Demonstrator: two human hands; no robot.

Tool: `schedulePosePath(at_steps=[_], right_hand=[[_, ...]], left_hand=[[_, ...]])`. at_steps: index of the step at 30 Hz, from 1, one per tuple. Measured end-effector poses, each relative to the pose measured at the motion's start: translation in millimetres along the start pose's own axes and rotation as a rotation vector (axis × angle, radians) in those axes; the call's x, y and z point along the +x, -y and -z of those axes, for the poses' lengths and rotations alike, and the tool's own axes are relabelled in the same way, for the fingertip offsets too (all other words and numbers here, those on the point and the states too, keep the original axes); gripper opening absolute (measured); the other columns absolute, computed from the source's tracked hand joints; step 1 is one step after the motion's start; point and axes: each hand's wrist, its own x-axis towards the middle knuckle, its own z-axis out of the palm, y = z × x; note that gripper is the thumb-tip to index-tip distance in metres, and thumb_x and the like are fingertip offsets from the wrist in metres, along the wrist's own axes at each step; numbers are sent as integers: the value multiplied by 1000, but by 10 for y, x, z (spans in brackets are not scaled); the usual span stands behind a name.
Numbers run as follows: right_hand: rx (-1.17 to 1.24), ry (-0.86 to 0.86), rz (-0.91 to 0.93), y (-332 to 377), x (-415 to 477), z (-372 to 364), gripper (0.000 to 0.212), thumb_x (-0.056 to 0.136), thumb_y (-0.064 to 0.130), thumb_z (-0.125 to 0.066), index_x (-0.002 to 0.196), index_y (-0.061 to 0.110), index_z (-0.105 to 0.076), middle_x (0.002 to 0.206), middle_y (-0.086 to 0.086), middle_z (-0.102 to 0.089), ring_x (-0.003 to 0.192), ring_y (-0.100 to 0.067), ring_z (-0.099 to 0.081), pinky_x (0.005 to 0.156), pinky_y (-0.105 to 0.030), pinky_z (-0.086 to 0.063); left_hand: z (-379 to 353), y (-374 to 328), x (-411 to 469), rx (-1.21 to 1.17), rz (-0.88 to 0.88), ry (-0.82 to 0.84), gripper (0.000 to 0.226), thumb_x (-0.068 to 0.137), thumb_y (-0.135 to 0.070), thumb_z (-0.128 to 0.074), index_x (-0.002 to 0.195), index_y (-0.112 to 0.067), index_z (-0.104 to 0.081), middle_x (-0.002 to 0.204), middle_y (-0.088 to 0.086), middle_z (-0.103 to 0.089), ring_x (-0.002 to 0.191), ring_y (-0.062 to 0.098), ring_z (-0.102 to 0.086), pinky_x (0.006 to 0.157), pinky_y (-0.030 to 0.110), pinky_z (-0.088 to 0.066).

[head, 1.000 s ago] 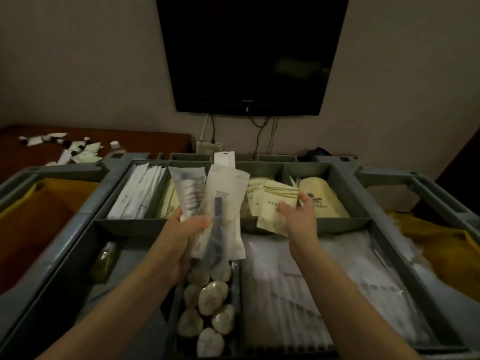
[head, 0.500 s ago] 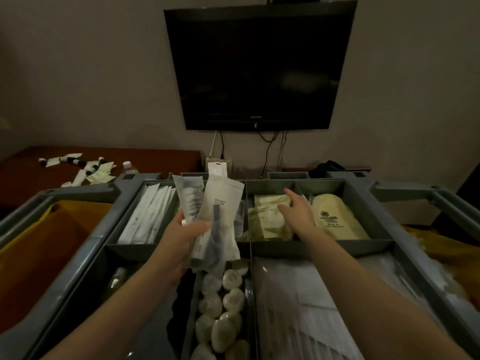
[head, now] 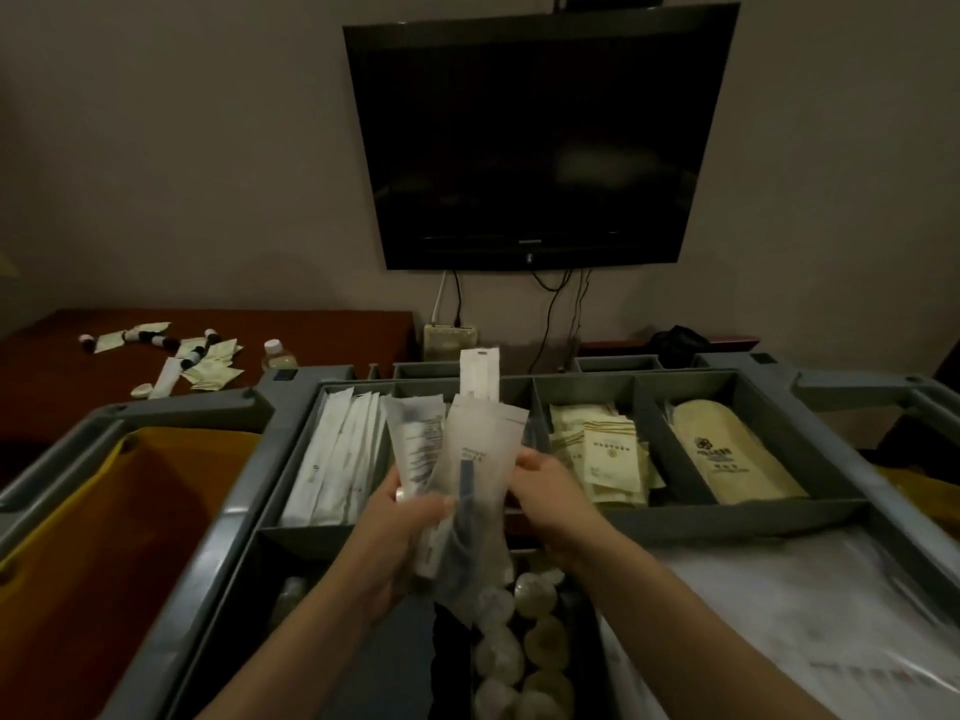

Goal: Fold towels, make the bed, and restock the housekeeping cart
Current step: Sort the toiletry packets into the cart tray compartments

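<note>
translucent packets (head: 467,475) | fanned upright, possibly toothbrush kits | above the middle divider of grey cart (head: 727,517)

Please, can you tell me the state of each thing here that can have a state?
Television: off, screen dark.
Left hand: grips the packets.
Right hand: touches the packets' right edge; grip unclear.
Packets: upright, fanned out, above the cart.
Sachets: lying loose in a cart compartment.
Bottle: capped, upright on the table.

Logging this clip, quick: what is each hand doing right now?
Left hand: holding a fan of translucent packets.
Right hand: at the packets' right edge; grip cannot be told.
</note>
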Motion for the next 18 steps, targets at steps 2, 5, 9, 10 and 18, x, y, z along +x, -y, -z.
schedulePosePath(at_steps=[2, 5, 9, 10, 18], right_hand=[[14, -55, 10, -22, 58, -106, 21, 98, 14, -46, 108, 16, -64, 100, -2, -68, 89, -16, -66, 63, -22, -54], [42, -130, 37, -19, 130, -326, 20, 99, 15, -45, 110, 13, -63, 101, -5, -69, 90, -17, -67, 69, -28, -57], [90, -300, 99, -1, 293, -536, 17, 98, 19, -49, 108, 13, -61, 102, -5, -67, 92, -18, -66, 75, -32, -57], [103, -337, 102, 15, 354, -551, 15, 98, 20, -49, 106, 14, -61, 101, -4, -67, 92, -17, -65, 78, -33, -56], [-178, -260, 3, 90, 994, -1039, 22, 95, 22, -56, 114, 12, -62, 100, 2, -64, 85, -11, -58, 71, -24, -47]], left_hand=[[122, -5, -8, -3, -14, -8, 44, 80, 1, -60, 120, -16, -56, 108, 16, -67, 97, 34, -65, 67, 42, -53], [284, -59, 7, -17, -35, -24, 41, 81, 1, -62, 117, -16, -57, 103, 15, -68, 92, 33, -66, 63, 41, -54], [584, -176, 16, -143, -51, -91, 49, 69, 4, -64, 115, -9, -57, 89, 14, -68, 68, 24, -69, 48, 30, -54], [696, -197, 9, -143, -52, -116, 43, 77, 7, -61, 117, -9, -55, 93, 15, -67, 70, 25, -68, 48, 30, -54], [1413, -368, 111, -211, -145, -477, 40, 89, -1, -55, 118, -27, -49, 97, 1, -60, 85, 23, -59, 65, 39, -50]])
